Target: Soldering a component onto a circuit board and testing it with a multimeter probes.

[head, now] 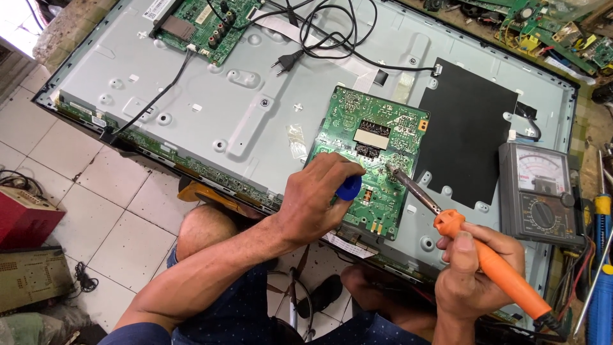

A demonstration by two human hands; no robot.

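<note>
A green circuit board (pixel 373 144) lies on the grey metal back of an opened flat-screen panel (pixel 191 96). My left hand (pixel 316 198) rests on the board's lower left part and grips a blue tool (pixel 349 188), most of it hidden in my fist. My right hand (pixel 476 271) holds a soldering iron with an orange handle (pixel 495 268). Its metal tip (pixel 391 168) touches the board just right of the blue tool.
A second green board (pixel 204 25) sits at the panel's top left. A black cable with a plug (pixel 290 61) lies across the panel, a black sheet (pixel 466 137) covers its right part. An analog multimeter (pixel 539 195) and screwdrivers (pixel 600 255) lie at right. Tiled floor (pixel 102 211) lies left.
</note>
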